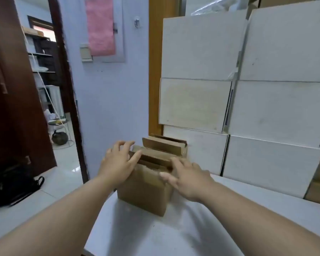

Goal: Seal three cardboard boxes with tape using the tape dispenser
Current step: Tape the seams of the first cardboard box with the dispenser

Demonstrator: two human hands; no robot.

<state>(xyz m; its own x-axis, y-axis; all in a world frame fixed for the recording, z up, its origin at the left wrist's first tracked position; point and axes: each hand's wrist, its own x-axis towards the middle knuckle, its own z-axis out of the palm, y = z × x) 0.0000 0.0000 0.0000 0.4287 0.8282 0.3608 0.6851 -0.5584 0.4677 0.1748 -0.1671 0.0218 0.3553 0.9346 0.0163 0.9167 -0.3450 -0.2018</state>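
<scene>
Cardboard box (144,194), brown, top flaps (163,145) ajar; L grip (118,163) & R grip (189,180) splayed on it.

My left hand (118,164) and my right hand (189,182) are bare. My left arm (63,218) and my right arm (257,209) are bare too, all the way to the edge of the view. My nails look short and plain, though it is a bit blurry.
</scene>
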